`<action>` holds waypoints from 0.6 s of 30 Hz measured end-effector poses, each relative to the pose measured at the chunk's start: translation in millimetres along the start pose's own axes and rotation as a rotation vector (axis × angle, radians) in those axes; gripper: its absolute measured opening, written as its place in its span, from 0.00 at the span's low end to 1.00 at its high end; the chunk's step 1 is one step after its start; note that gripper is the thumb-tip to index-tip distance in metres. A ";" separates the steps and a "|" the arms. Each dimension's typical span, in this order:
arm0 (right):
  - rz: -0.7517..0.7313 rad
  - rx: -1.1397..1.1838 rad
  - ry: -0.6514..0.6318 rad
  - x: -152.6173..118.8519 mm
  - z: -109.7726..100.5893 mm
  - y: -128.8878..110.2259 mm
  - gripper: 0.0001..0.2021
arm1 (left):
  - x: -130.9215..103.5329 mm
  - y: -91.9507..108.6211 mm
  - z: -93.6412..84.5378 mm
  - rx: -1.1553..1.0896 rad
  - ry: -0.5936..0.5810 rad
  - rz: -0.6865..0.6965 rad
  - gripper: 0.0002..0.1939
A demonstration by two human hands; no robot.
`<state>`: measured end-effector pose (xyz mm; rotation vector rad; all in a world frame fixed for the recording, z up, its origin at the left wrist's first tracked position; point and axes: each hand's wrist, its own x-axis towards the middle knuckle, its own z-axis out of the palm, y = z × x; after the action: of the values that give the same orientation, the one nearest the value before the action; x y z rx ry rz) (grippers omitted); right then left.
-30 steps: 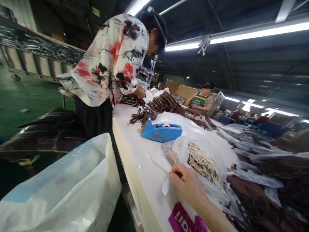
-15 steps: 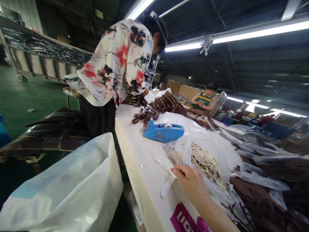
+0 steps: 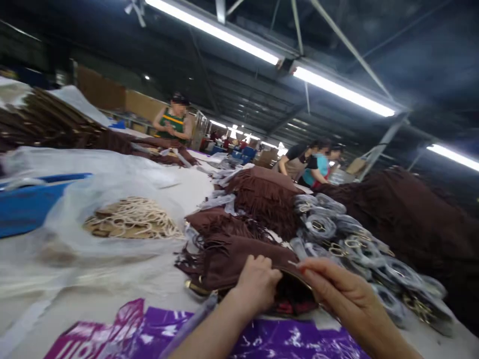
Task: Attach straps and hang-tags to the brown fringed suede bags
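A dark brown fringed bag (image 3: 232, 257) lies on the table in front of me, its zipped opening gaping toward me with a dark inside. My left hand (image 3: 258, 281) is closed over the rim of that opening. At the right end of the bag, my right hand (image 3: 337, 286) is raised in a pinch. A thin white strip (image 3: 293, 263) sticks out from its fingertips, too blurred to name more exactly. Beneath the bag, a purple printed plastic bag (image 3: 160, 326) lies flat.
More brown fringed bags (image 3: 262, 192) are stacked behind. To the right lie rolled straps in clear plastic (image 3: 322, 224) and a large brown heap (image 3: 404, 224). At left are a blue tape dispenser (image 3: 33, 204) and cream cords (image 3: 130, 219) in plastic. Several people work farther back.
My view has swung right, from the table's left edge to the brown bags. A hand was at white plastic strips on the table; now both hands are at the brown fringed bag.
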<state>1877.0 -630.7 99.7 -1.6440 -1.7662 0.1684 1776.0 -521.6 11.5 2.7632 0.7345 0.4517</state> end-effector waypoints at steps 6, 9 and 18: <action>0.102 -0.103 -0.088 -57.8 2.0 76.6 0.12 | 10.9 -9.1 -11.0 0.117 -0.083 -0.039 0.19; 0.031 -0.164 -0.055 -60.1 19.0 89.5 0.13 | 19.0 -2.1 -16.4 0.189 -0.138 -0.042 0.17; 0.032 -0.697 -0.014 -45.7 47.9 116.0 0.11 | 11.8 46.9 -36.5 0.537 -0.258 -0.148 0.14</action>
<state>1942.6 -633.9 -16.6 -2.1413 -1.9299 -0.4770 1793.3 -549.3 62.5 3.1247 1.1144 -0.1614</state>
